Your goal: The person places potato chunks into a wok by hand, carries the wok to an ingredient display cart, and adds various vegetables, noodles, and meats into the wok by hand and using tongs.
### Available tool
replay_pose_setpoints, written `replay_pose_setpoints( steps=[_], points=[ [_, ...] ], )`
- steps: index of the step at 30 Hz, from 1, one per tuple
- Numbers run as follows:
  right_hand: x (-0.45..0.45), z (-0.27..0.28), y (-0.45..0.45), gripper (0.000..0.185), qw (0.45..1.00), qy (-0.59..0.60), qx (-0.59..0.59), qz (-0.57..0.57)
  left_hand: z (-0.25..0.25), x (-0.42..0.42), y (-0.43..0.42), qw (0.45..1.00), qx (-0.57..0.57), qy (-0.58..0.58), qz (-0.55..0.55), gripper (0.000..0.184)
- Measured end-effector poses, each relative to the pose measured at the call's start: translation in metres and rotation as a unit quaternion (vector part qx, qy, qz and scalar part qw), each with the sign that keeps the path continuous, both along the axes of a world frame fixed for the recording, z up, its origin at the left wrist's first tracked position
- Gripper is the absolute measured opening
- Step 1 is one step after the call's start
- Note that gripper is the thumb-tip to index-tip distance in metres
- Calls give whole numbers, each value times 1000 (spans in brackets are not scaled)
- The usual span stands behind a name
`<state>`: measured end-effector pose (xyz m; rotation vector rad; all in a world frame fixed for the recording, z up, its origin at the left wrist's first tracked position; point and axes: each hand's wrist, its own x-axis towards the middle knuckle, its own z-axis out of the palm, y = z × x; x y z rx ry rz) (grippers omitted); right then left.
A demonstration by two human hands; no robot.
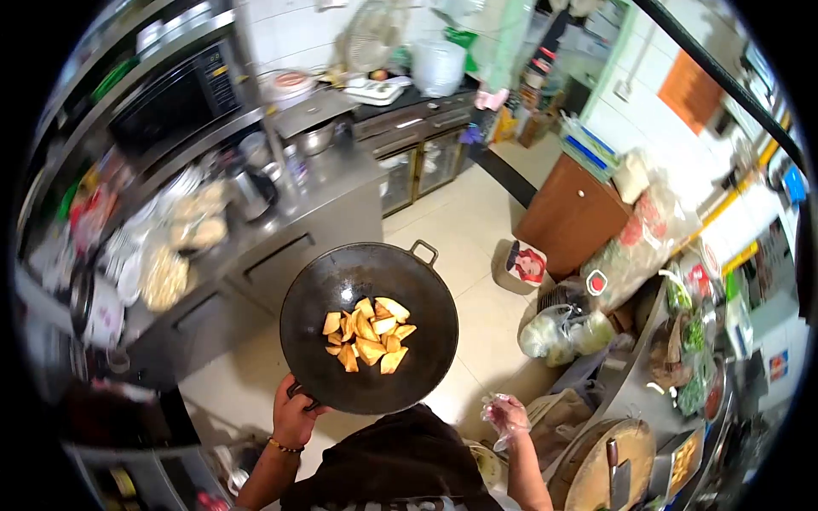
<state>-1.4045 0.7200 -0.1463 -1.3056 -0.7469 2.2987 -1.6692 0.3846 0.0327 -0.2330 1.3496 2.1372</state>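
Observation:
A dark round wok (315, 289) hangs over the floor in front of my body, tilted a little. Several browned wedges (371, 332), like fried potato, lie in its middle. My left hand (294, 413) is wrapped round the wok's near loop handle, a beaded bracelet on the wrist. The far handle (423, 252) is free. To the right of the wok and apart from it is my right hand (506, 416), in a clear plastic glove, its fingers partly curled; whether something small is in it cannot be made out.
On the right, a round chopping board (579, 468) bears a cleaver (619, 477), beside a metal tray (684, 460). A brown cabinet (567, 213) and a bin (524, 268) stand ahead. At left, a steel counter (328, 200) holds bags and pots under a microwave (175, 102).

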Motion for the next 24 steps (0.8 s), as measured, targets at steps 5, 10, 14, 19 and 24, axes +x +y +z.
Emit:
replay_pose_setpoints(
  steps=[5, 10, 14, 19, 24],
  points=[
    [-94, -6, 93, 12, 1000, 2, 2, -30, 11, -109, 122, 997, 30, 29, -72, 53],
    [-255, 50, 202, 12, 969, -65, 201, 127, 39, -213, 227, 996, 41, 22, -73, 52],
    [-366, 73, 290, 16, 987, -1, 99, 125, 37, -297, 327, 993, 41, 54, -93, 52],
    [-438, 84, 384, 14, 990, -3, 110, 89, 23, -410, 447, 977, 66, 80, -187, 55],
    [-480, 115, 484, 15, 995, -35, 84, 27, 37, -502, 623, 964, 69, 50, -253, 50]
  ],
)
